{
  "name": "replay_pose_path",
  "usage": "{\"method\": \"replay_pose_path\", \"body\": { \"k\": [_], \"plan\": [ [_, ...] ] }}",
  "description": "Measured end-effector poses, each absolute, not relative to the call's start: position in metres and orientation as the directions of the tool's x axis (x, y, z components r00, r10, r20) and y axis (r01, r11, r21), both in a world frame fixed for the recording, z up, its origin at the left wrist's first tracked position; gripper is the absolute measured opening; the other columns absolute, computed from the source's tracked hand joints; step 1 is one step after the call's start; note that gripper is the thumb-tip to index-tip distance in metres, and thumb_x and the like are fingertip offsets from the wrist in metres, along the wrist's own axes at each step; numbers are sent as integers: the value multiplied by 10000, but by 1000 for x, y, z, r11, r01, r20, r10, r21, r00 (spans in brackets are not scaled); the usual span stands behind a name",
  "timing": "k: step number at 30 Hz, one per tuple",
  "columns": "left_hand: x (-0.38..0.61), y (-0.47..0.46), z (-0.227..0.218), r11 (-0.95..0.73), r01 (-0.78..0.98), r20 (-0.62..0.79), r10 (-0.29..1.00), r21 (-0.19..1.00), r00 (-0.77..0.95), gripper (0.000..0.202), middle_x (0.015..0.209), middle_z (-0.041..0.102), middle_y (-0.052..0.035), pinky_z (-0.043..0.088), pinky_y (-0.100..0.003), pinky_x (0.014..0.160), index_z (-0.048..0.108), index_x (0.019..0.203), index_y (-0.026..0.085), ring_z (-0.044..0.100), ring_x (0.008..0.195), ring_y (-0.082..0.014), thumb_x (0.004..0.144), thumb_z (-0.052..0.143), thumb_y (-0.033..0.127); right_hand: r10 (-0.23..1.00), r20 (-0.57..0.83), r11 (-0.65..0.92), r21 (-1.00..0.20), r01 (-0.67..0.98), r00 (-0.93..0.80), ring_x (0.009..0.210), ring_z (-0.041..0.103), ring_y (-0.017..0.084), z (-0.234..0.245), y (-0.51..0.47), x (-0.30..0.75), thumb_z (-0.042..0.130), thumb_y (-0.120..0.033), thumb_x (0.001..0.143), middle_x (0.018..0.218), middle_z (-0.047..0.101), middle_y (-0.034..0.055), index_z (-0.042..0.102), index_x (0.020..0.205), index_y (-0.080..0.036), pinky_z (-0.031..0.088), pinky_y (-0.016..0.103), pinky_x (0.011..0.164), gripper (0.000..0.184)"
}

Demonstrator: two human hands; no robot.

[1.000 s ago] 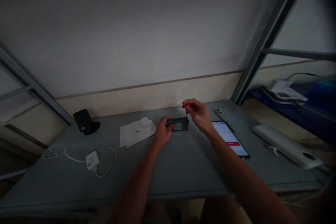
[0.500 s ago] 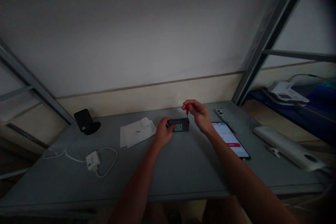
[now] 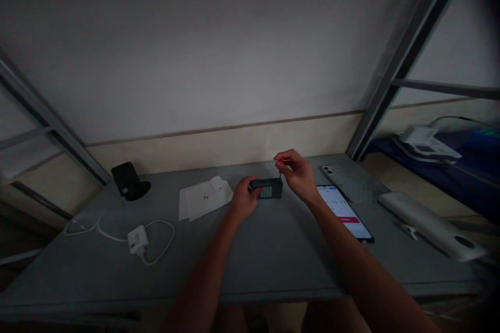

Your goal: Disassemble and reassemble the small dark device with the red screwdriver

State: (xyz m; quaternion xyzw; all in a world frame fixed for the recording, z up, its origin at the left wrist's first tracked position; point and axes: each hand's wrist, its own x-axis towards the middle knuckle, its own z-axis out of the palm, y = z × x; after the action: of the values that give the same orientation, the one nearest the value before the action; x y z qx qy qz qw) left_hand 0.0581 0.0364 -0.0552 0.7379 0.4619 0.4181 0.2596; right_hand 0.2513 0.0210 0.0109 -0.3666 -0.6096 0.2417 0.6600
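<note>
A small black box with vent slots and a greenish label [image 3: 267, 188] stands on the grey table [image 3: 250, 250] near its back middle. My left hand [image 3: 242, 199] grips the box at its left end. My right hand [image 3: 297, 173] is closed in a pinch round a red-handled screwdriver [image 3: 281, 164], held upright over the box's right end, its tip at the top of the box.
A white paper sheet [image 3: 203, 197] with two tiny dark screws lies left of the box. A lit phone [image 3: 345, 212] and a second phone [image 3: 340, 176] lie to the right, then a long white device [image 3: 429, 223]. A white charger with cable [image 3: 136, 239] and black stand [image 3: 127, 181] sit left.
The right hand's fingers have shifted round the screwdriver handle, as if turning it. The box and left hand stay put; the view has drifted slightly.
</note>
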Motion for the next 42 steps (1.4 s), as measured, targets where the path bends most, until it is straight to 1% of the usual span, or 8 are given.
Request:
{"method": "replay_pose_path", "body": {
  "k": [5, 9, 15, 20, 26, 31, 36, 42],
  "plan": [
    [58, 36, -54, -450, 460, 393, 893, 765, 218, 251, 997, 681, -55, 490, -321, 885, 642, 1087, 172, 627, 901, -185, 840, 681, 148, 791, 610, 607, -793, 63, 54, 783, 594, 172, 8, 22, 252, 521, -371, 983, 889, 663, 35, 678, 1062, -238, 488, 314, 723, 220],
    [58, 35, -52, -434, 465, 375, 901, 772, 219, 241, 986, 680, -49, 490, -314, 878, 644, 1072, 176, 627, 892, -180, 836, 684, 150, 749, 654, 636, -754, 162, 105, 868, 595, 181, 7, 22, 251, 669, -343, 889, 966, 629, 31, 689, 983, -249, 509, 321, 785, 135],
    [58, 34, -51, -420, 472, 368, 907, 775, 203, 257, 973, 678, -49, 488, -311, 867, 645, 1069, 170, 624, 883, -182, 820, 698, 136, 786, 615, 612, -789, 58, 64, 790, 601, 176, 8, 22, 253, 524, -340, 979, 897, 665, 36, 680, 1079, -243, 485, 317, 712, 210],
    [57, 35, -52, -440, 455, 385, 898, 774, 212, 238, 977, 680, -49, 485, -306, 856, 644, 1059, 169, 622, 878, -179, 827, 698, 147, 744, 657, 633, -752, 184, 122, 847, 597, 182, 11, 21, 252, 675, -343, 891, 981, 639, 39, 696, 971, -247, 504, 329, 776, 126],
    [59, 32, -46, -427, 469, 374, 904, 773, 207, 240, 950, 679, -38, 479, -291, 821, 644, 1045, 172, 619, 860, -174, 816, 704, 136, 791, 611, 610, -792, 20, 29, 846, 628, 184, 9, 22, 252, 519, -373, 992, 962, 687, 45, 633, 1125, -245, 495, 334, 752, 217],
    [58, 28, -41, -427, 476, 364, 904, 769, 223, 208, 906, 679, -30, 468, -282, 793, 650, 996, 173, 607, 825, -172, 802, 710, 127, 789, 607, 606, -794, 40, 100, 777, 632, 157, 9, 22, 248, 632, -379, 936, 945, 661, 19, 591, 1044, -249, 523, 321, 741, 174],
    [61, 25, -42, -432, 476, 354, 901, 766, 249, 209, 887, 683, -24, 471, -292, 791, 659, 977, 174, 605, 809, -177, 784, 721, 126, 829, 554, 557, -809, -185, 74, 767, 697, 148, 17, 10, 230, 630, -367, 940, 1013, 658, 16, 533, 1027, -259, 581, 351, 775, 169],
    [66, 25, -47, -453, 415, 360, 888, 789, 286, 324, 1112, 717, -81, 494, -359, 897, 657, 1086, 174, 657, 961, -216, 776, 715, 100, 869, 494, 480, -853, -205, -20, 809, 712, 152, 10, 6, 212, 631, -367, 934, 1010, 645, 6, 535, 998, -257, 591, 337, 781, 159]
  ]
}}
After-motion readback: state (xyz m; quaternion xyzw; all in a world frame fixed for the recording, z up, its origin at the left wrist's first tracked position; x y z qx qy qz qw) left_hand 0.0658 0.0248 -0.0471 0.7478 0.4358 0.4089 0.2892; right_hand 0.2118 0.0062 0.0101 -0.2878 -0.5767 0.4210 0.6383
